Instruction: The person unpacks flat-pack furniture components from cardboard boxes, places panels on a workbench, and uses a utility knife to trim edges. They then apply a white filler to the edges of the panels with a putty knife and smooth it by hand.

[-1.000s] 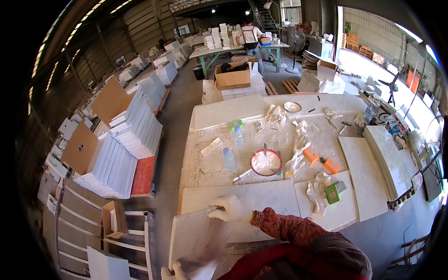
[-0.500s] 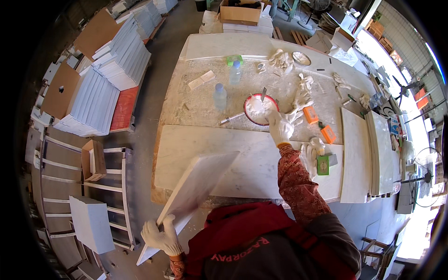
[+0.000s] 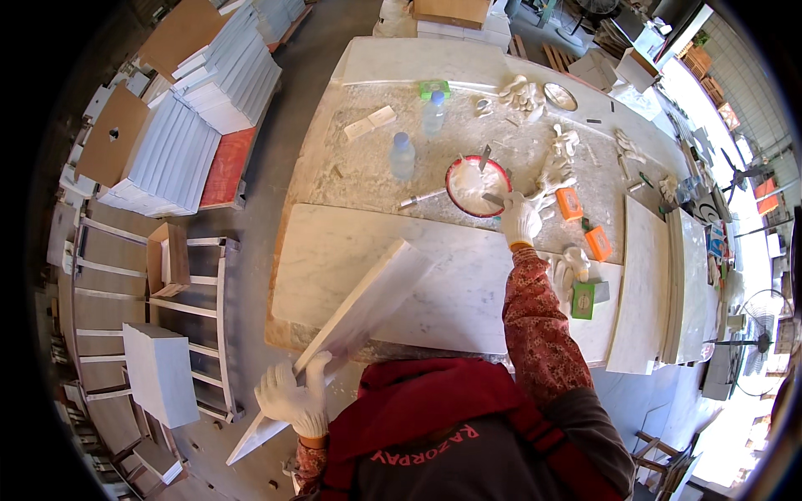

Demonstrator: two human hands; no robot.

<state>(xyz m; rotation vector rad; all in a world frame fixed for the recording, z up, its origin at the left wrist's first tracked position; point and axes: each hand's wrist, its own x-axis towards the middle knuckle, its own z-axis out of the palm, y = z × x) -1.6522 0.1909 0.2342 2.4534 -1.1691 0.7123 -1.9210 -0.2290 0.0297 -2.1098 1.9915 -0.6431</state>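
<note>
My left hand (image 3: pixel 294 397), in a white knit glove, grips the edge of a white marble-like slab (image 3: pixel 355 301). The slab stands tilted on its edge, its far end over the table. My right hand (image 3: pixel 522 220), gloved too, is closed at the near right rim of a red-rimmed bowl (image 3: pixel 451 199). From its fingers a putty knife's blade (image 3: pixel 493 199) reaches over the white powder or paste (image 3: pixel 472 182); the handle is hidden. A second flat blade (image 3: pixel 484 157) stands upright in the bowl. Beneath the raised slab lies a flat grey-veined slab (image 3: pixel 334 242).
Two plastic bottles (image 3: pixel 402 157) stand left of the bowl, near a white-handled tool (image 3: pixel 423 198). Orange boxes (image 3: pixel 570 204), a green box (image 3: pixel 582 301) and loose gloves (image 3: pixel 558 171) lie rightward. More slabs (image 3: pixel 683 284) line the table's right edge. A metal rack (image 3: pixel 221 326) stands left.
My right hand has drawn slightly back from the bowl, and the putty knife blade now shows at its fingers. My left hand still holds the slab, which has tilted a little. The view has shifted.
</note>
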